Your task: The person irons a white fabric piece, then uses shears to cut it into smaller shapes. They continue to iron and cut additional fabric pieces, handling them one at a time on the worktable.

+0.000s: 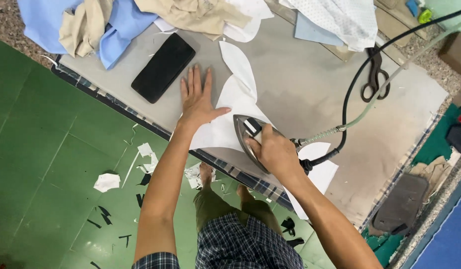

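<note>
Fingers of my left hand (197, 102) lay spread flat, pinning the white fabric piece (230, 117) to the surface (300, 74). Right hand (270, 149) was clenched round the iron (250, 134) handle, mid-pressing, I judged; next called for gliding it over unpressed cloth beside my flat fingers.

The right hand (273, 152) covers the iron's (246, 130) handle, and the iron hides part of the white cloth (225, 124). The cloth pile (91, 22) at the tabletop's (300, 79) far edge is cut off, as is the black cable (350, 94).
</note>
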